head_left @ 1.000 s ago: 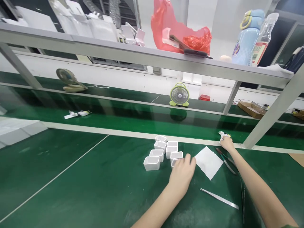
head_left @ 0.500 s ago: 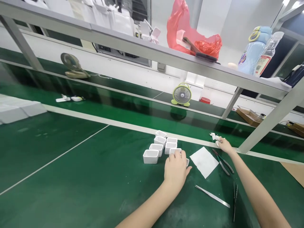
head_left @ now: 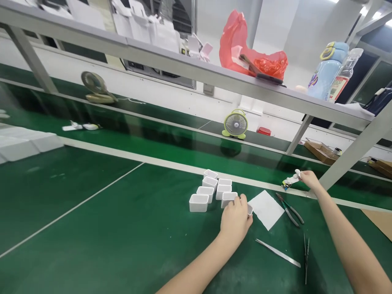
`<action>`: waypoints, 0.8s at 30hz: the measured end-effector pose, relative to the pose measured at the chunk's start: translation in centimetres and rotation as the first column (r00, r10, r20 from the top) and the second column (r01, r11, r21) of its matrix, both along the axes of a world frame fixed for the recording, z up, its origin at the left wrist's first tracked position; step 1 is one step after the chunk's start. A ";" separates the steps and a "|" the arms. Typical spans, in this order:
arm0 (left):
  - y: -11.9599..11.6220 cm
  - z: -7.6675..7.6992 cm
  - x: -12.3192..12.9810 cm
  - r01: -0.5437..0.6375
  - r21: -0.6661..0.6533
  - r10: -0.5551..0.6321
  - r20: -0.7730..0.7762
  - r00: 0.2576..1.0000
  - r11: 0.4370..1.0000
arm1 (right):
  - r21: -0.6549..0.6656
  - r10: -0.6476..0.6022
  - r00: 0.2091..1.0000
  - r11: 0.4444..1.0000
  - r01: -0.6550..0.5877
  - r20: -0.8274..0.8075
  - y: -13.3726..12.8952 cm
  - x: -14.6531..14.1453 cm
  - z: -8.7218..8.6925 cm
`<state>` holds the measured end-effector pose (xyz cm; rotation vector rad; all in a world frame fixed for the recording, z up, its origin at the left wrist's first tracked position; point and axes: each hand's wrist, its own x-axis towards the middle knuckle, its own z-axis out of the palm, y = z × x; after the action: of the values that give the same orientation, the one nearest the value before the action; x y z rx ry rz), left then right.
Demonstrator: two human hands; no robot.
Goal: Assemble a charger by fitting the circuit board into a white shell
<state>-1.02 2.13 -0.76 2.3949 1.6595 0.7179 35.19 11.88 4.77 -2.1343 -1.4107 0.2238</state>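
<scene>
My left hand (head_left: pixel 235 218) is closed around a small white plastic box (head_left: pixel 250 209), mostly hidden behind my fingers. To its left, several more open white boxes (head_left: pixel 198 203) stand in two rows on the green table. At the edge of the green belt, my right hand (head_left: pixel 309 179) pinches a small white plastic assembly (head_left: pixel 293 179) with dark and yellow parts at its lower end. Between my hands lies a white square sheet (head_left: pixel 267 210), with green-handled pliers (head_left: pixel 289 210) to the right of it. Metal tweezers (head_left: pixel 278 252) lie nearer me, and a second pair (head_left: pixel 306 259) is further right.
A shelf (head_left: pixel 183 65) spans the view above the belt (head_left: pixel 159 141), held by a slanted post (head_left: pixel 346 143) near my right hand. Another white assembly (head_left: pixel 81 126) rides on the belt at left. White blocks (head_left: pixel 24 143) sit at the left edge. A green fan (head_left: pixel 235 123) stands beyond.
My right hand has lifted the white assembly and moved right, exposing its coloured end. My left hand has shifted slightly right with the box, away from the rows.
</scene>
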 end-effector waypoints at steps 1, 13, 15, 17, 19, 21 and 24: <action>0.0 0.0 0.0 0.021 -0.006 -0.021 0.037 0.999 1.000 | -0.060 0.010 1.000 0.998 -0.009 0.021 -0.3 0.4 0.8; 0.6 0.4 -0.1 0.170 -0.050 -0.119 0.519 0.846 0.984 | -0.325 0.207 0.962 0.935 -0.141 0.180 -0.7 -4.3 0.3; 0.9 0.4 -0.2 0.186 -0.060 -0.118 0.577 0.808 0.981 | -0.392 0.172 0.959 0.917 -0.072 0.227 -0.7 -4.3 -0.1; 1.1 0.4 -0.2 0.205 -0.065 -0.121 0.624 0.772 0.977 | -0.449 0.147 0.955 0.893 -0.017 0.256 -0.4 -4.5 -0.9; 1.2 0.4 -0.2 0.226 -0.060 -0.131 0.661 0.739 0.972 | -0.475 0.122 0.955 0.880 0.021 0.269 0.1 -5.0 -1.9; 1.2 0.4 -0.2 0.251 -0.044 -0.153 0.688 0.709 0.967 | -0.471 0.094 0.960 0.881 0.043 0.264 0.6 -5.5 -2.7; 1.1 0.5 -0.2 0.288 -0.015 -0.192 0.711 0.677 0.958 | -0.433 0.040 0.979 0.900 0.050 0.198 1.1 -5.8 -3.4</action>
<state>-1.18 3.22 -0.24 1.8200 1.0017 1.2316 29.35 13.03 1.35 -2.5874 -1.5869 0.3581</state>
